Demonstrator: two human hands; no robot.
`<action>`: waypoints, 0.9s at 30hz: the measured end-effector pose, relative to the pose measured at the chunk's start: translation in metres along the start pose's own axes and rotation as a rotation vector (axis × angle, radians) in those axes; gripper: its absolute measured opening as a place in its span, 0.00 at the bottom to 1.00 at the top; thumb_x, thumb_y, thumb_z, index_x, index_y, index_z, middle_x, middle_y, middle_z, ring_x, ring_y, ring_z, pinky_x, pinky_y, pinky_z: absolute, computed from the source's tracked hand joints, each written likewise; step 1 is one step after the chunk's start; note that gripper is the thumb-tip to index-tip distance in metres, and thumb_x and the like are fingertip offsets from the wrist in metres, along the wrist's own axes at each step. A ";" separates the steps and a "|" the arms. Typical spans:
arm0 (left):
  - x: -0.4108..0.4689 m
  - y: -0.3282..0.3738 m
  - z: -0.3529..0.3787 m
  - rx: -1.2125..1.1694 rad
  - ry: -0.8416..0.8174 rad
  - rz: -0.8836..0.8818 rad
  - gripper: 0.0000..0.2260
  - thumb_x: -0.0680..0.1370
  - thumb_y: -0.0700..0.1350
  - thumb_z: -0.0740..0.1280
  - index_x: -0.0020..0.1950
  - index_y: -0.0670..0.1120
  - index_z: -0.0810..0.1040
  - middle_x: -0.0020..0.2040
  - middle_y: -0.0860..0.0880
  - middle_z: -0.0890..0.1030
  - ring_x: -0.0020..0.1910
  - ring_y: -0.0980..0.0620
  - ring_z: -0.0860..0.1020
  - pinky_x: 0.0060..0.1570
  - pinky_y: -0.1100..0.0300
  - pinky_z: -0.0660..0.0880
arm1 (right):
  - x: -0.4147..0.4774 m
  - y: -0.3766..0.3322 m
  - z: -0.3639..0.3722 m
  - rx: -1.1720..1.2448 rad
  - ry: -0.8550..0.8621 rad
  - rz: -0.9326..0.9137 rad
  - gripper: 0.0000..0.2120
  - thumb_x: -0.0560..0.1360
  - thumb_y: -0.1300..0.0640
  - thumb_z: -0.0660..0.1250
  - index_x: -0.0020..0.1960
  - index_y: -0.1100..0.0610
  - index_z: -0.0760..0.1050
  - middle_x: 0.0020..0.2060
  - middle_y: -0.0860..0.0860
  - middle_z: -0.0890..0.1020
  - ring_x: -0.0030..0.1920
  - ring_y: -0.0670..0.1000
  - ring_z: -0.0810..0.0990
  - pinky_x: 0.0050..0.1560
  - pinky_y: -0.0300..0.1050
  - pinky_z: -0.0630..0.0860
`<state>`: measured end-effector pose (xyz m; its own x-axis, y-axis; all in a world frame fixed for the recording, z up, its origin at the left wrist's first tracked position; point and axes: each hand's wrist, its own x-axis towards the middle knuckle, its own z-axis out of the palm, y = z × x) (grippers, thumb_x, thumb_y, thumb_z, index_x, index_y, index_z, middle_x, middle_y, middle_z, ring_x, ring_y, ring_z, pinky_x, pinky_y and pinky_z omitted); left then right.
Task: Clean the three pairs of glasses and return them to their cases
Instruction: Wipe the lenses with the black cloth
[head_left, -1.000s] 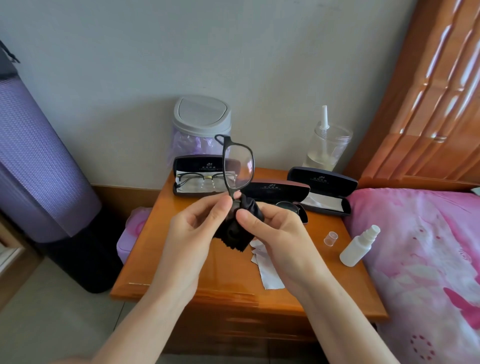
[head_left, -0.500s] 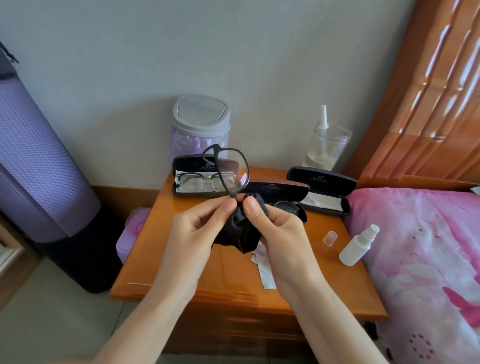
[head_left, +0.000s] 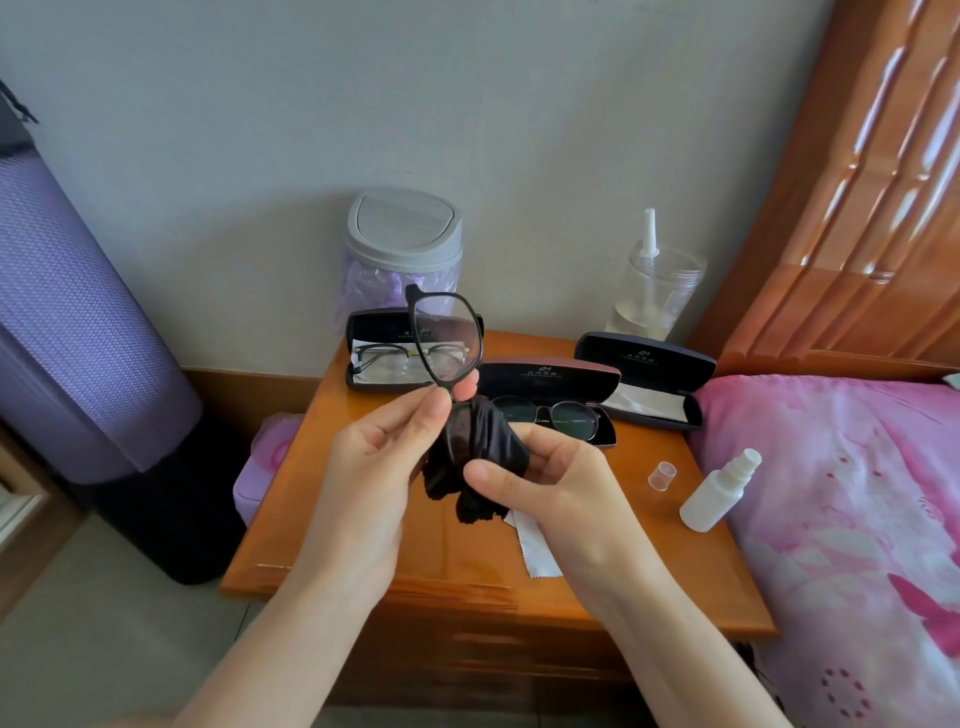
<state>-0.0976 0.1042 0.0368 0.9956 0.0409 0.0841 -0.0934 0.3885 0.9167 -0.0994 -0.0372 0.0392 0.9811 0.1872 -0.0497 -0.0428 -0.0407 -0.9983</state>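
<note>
My left hand (head_left: 379, 462) pinches the bridge of black-framed glasses (head_left: 445, 338), held upright above the nightstand. My right hand (head_left: 545, 478) grips a black cleaning cloth (head_left: 478, 457) that wraps the lower lens. Three open cases lie at the back of the nightstand: the left case (head_left: 363, 332) holds thin-framed glasses (head_left: 384, 358), the middle case (head_left: 550, 376) holds round dark glasses (head_left: 561, 415), and the right case (head_left: 644, 379) holds only a white cloth.
A white spray bottle (head_left: 719, 491) and its clear cap (head_left: 662, 475) lie near the nightstand's (head_left: 322, 561) right edge. A white cloth (head_left: 537, 545) lies under my right hand. A lidded bin (head_left: 402, 244) and a clear jar (head_left: 654, 291) stand by the wall. A pink bed (head_left: 857, 519) is at right.
The upright lens has tilted back and forth. My right hand and the cloth have slid lower on the glasses, with the thumb now below the cloth bundle.
</note>
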 end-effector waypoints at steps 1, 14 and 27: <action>0.001 0.001 0.000 -0.002 0.006 0.004 0.12 0.71 0.49 0.65 0.50 0.51 0.85 0.53 0.54 0.84 0.58 0.55 0.80 0.58 0.58 0.75 | 0.000 0.002 -0.001 -0.013 -0.001 0.003 0.10 0.69 0.61 0.73 0.51 0.57 0.82 0.43 0.51 0.86 0.48 0.50 0.84 0.51 0.42 0.80; -0.006 0.001 0.008 0.037 0.014 0.023 0.11 0.72 0.48 0.64 0.50 0.49 0.83 0.46 0.53 0.86 0.50 0.59 0.82 0.41 0.70 0.77 | 0.006 -0.006 0.014 0.181 0.074 -0.005 0.15 0.64 0.51 0.73 0.47 0.59 0.83 0.41 0.54 0.86 0.46 0.51 0.85 0.49 0.41 0.79; -0.007 -0.003 0.009 0.061 0.108 0.045 0.12 0.71 0.50 0.65 0.50 0.51 0.83 0.47 0.52 0.86 0.51 0.58 0.82 0.43 0.69 0.77 | 0.002 -0.008 0.027 0.285 0.149 -0.001 0.19 0.65 0.48 0.72 0.49 0.60 0.83 0.40 0.55 0.86 0.42 0.50 0.84 0.40 0.36 0.77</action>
<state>-0.1041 0.0942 0.0374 0.9838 0.1571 0.0860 -0.1341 0.3272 0.9354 -0.1022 -0.0097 0.0465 0.9971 0.0408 -0.0646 -0.0725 0.2397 -0.9681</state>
